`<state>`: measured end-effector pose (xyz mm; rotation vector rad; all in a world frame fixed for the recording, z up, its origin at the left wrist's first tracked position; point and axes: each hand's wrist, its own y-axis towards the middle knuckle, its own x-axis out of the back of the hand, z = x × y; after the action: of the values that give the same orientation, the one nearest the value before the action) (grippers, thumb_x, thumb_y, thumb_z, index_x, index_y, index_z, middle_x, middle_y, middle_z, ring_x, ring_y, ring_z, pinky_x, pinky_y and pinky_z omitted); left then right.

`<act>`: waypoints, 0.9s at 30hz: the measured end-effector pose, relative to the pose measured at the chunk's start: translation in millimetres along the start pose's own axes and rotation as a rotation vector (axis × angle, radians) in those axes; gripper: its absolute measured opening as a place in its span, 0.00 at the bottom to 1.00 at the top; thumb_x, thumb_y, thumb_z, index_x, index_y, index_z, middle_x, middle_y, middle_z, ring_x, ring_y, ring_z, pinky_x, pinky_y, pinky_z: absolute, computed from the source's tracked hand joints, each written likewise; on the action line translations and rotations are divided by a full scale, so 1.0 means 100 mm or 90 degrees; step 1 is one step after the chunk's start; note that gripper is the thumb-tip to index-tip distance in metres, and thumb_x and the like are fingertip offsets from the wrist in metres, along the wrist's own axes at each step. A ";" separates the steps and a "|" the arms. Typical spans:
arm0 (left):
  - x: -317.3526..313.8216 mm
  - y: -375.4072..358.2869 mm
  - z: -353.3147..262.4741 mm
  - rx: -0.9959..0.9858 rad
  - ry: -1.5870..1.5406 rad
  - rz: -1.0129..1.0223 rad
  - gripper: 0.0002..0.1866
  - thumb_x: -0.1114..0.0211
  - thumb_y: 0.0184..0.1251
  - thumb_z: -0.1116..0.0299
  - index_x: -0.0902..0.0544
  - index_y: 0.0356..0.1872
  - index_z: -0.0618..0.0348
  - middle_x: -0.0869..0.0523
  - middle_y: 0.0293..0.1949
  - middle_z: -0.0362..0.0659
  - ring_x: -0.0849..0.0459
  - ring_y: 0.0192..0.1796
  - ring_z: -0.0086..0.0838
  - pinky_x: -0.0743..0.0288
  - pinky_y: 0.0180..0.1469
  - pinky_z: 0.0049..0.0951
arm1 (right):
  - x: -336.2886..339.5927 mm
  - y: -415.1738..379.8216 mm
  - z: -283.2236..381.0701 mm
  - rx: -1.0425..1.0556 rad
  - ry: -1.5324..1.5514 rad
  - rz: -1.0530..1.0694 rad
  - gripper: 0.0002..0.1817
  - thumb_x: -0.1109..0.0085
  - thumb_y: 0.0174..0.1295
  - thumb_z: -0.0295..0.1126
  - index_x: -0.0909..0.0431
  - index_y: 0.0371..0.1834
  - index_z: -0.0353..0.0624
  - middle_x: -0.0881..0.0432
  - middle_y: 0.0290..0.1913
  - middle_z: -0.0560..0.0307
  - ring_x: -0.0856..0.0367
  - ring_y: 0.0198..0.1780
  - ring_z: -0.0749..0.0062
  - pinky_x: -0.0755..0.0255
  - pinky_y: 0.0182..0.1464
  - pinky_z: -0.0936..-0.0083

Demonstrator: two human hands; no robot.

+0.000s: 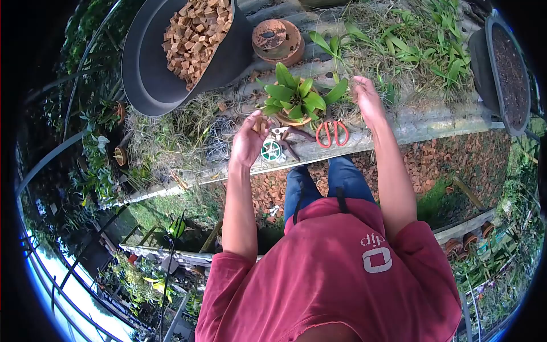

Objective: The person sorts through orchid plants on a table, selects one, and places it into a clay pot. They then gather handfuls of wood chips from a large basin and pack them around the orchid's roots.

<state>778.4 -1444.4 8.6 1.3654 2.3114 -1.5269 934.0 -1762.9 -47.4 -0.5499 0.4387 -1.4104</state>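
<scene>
A leafy green potted plant (293,98) stands in a clay pot (292,120) in front of me, between my hands. To its left, my left hand (248,139) is closed around small brown chunks (260,123), which look like the cubes in the tub. My right hand (369,102) is beside the plant's right-hand leaves, its fingers bent together near thin dry strands; what they pinch is too small to make out. Red-handled scissors (332,134), a green-and-white wire reel (272,150) and dark-handled pruners (294,137) lie near the pot.
A large dark tub (142,62) of brown cubes (196,37) stands at upper left, beside stacked clay pots (278,43). Loose leafy plants (410,48) and dry roots cover the back right of the corrugated bench (421,122). A black pot of soil (509,77) is at far right.
</scene>
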 end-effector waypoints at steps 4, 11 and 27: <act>0.03 -0.12 0.39 -0.033 0.163 -0.024 0.18 0.45 0.84 0.69 0.29 0.68 0.66 0.17 0.54 0.47 0.15 0.57 0.34 0.20 0.61 0.30 | 0.10 -0.34 -0.49 0.057 -0.215 0.071 0.18 0.44 0.70 0.27 0.21 0.62 0.38 0.19 0.41 0.59 0.22 0.38 0.76 0.25 0.45 0.74; -0.31 -0.68 0.16 -0.182 0.408 -0.072 0.15 0.35 0.78 0.70 0.20 0.60 0.64 0.12 0.48 0.44 0.12 0.49 0.24 0.16 0.56 0.28 | -0.23 -0.92 -0.22 0.258 -0.122 -0.051 0.14 0.41 0.71 0.25 0.18 0.59 0.38 0.21 0.40 0.62 0.26 0.28 0.83 0.30 0.34 0.80; -2.15 0.33 -0.43 -0.330 0.841 0.265 0.17 0.27 0.69 0.72 0.19 0.55 0.66 0.09 0.48 0.48 0.11 0.53 0.30 0.17 0.57 0.32 | -0.25 -0.39 0.95 0.318 0.114 0.174 0.16 0.33 0.73 0.32 0.16 0.59 0.38 0.11 0.47 0.62 0.16 0.46 0.82 0.21 0.50 0.80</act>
<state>949.1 -1544.0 109.9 2.8205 2.2339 0.3080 955.9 -1731.9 50.9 0.0422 0.2734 -1.2465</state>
